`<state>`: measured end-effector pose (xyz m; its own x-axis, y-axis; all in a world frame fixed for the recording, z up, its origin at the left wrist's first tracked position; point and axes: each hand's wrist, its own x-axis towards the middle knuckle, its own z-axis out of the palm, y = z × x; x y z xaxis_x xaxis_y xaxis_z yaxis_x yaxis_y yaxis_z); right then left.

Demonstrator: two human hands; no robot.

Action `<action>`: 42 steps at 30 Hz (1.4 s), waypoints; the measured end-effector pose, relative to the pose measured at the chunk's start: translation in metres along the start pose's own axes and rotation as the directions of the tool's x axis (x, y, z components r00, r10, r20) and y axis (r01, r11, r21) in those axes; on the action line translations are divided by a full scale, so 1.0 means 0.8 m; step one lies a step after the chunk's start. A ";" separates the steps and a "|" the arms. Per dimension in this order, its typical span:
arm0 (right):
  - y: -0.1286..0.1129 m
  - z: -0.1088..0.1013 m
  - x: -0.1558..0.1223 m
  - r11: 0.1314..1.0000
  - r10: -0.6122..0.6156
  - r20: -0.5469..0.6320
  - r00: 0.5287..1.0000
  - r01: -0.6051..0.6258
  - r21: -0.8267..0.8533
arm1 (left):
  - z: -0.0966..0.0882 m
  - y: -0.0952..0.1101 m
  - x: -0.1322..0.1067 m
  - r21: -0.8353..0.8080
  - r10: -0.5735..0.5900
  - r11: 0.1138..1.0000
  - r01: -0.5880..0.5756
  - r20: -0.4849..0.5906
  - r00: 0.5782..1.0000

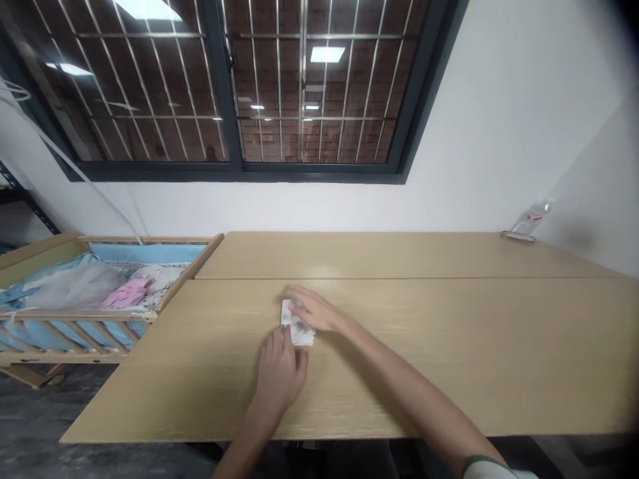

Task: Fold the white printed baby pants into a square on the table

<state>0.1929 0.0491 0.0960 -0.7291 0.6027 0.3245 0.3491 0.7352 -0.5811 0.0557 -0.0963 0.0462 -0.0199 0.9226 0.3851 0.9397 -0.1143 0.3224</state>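
A small stack of white playing cards [300, 335] lies on the wooden tabletop, its edges slightly uneven. The printing on the cards is too blurred to read. My left hand [281, 367] grips the stack at its near left corner, with curled fingers along the edge and the thumb close to the near side. From the right, my right hand [313, 309] reaches over the far part of the stack. Its fingers stretch out past the far edge, and the thumb side touches the top card. The palm of my right hand covers part of the cards.
The light wooden table [449, 346] has a seam across it and meets the white wall. A clear plastic bag [529, 223] lies in the far right corner. On the left stands a wooden crib [70, 357] with blue bedding and pink cloth. A barred window [319, 174] is above.
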 end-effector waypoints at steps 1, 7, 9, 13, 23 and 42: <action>-0.014 0.004 -0.005 0.999 -0.052 0.072 0.996 0.053 -0.005 | 0.006 0.008 -0.009 0.005 0.027 1.000 -0.027 -0.030 0.999; -0.049 0.030 -0.033 0.987 -0.161 0.340 0.926 0.159 0.036 | 0.054 0.017 -0.033 0.057 0.097 0.994 -0.096 -0.006 0.995; -0.044 0.035 -0.040 0.989 -0.147 0.379 0.914 0.144 0.037 | 0.065 0.010 -0.034 0.080 0.121 0.990 -0.118 -0.032 0.992; -0.023 0.037 -0.044 0.996 -0.089 0.375 0.923 0.072 0.059 | 0.075 0.004 -0.037 0.115 0.120 0.987 -0.109 -0.091 0.989; 0.023 0.017 -0.017 0.997 -0.064 0.312 0.948 0.049 0.056 | 0.065 0.010 -0.037 0.074 0.039 0.997 -0.034 -0.075 0.996; 0.080 0.007 0.012 0.985 0.171 0.024 0.985 -0.171 -0.004 | 0.019 0.011 -0.012 0.054 -0.021 0.998 0.021 0.003 1.000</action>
<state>0.2051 0.1000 0.0578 -0.6725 0.7118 0.2029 0.4705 0.6228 -0.6251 0.0696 -0.1005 0.0319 -0.0387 0.9258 0.3760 0.9560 -0.0752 0.2837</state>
